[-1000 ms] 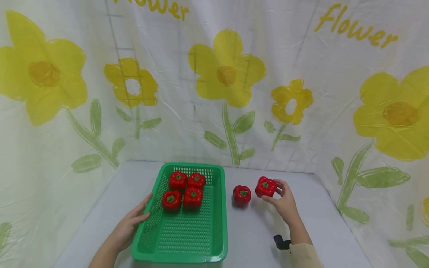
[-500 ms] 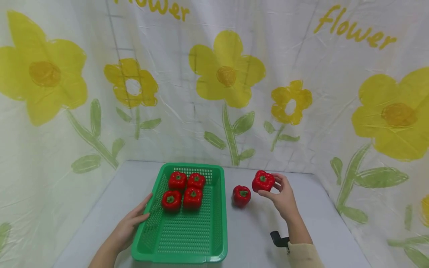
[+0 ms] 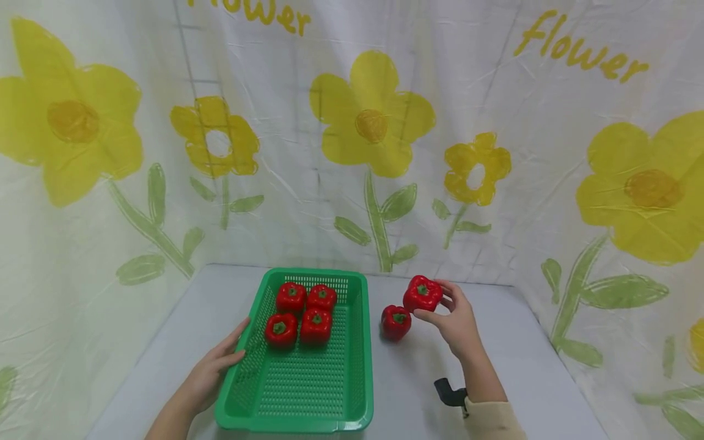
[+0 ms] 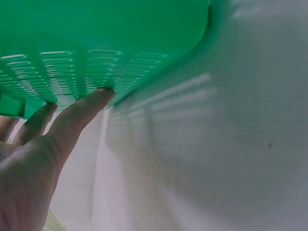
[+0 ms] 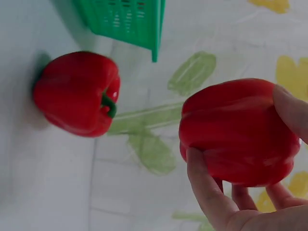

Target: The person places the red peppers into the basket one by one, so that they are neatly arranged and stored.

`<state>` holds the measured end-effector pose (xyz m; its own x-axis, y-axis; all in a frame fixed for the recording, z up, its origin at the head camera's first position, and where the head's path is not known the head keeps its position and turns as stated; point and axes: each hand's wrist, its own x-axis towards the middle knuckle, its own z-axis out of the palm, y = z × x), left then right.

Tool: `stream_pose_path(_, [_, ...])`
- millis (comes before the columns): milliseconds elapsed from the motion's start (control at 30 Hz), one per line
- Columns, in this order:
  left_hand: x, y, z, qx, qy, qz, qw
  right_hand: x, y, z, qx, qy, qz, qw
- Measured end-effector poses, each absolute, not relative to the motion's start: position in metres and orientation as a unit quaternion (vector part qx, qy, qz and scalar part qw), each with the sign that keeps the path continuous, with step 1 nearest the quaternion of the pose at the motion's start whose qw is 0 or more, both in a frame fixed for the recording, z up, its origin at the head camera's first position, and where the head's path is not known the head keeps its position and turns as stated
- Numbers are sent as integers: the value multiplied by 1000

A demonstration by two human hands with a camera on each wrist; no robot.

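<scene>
My right hand (image 3: 459, 321) holds a red bell pepper (image 3: 422, 294) between thumb and fingers, raised off the table with its green stem toward the head camera. In the right wrist view that held pepper (image 5: 238, 132) hangs clear of the table. Another red bell pepper (image 3: 396, 322) sits on the table just left of it. My left hand (image 3: 206, 376) rests against the left side of a green plastic basket (image 3: 365, 366), fingers fairly straight; the left wrist view shows its fingertips (image 4: 103, 94) touching the slotted wall. Several red peppers (image 3: 316, 326) stand grouped in the basket's far left part.
The white table (image 3: 418, 391) reaches back to a hanging curtain (image 3: 297, 201) painted with yellow flowers. Bare basket floor (image 3: 302, 385) shows at the near end and along the right. A black strap-like piece (image 3: 451, 392) sticks out by my right wrist.
My right hand has moved left and slightly up with the bell pepper, toward the pepper on the table. The left hand and the basket have stayed in place.
</scene>
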<state>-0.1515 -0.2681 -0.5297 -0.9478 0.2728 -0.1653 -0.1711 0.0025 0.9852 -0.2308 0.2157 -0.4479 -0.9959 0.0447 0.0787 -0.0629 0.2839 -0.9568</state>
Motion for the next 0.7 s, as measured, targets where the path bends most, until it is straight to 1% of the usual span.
stream_pose_path(333, [-151, -267, -528, 34, 692, 704, 154, -217, 194, -432, 30, -789, 612, 47])
stream_pose_path(700, [-151, -267, -528, 39, 695, 700, 157, -199, 161, -419, 64, -782, 619, 34])
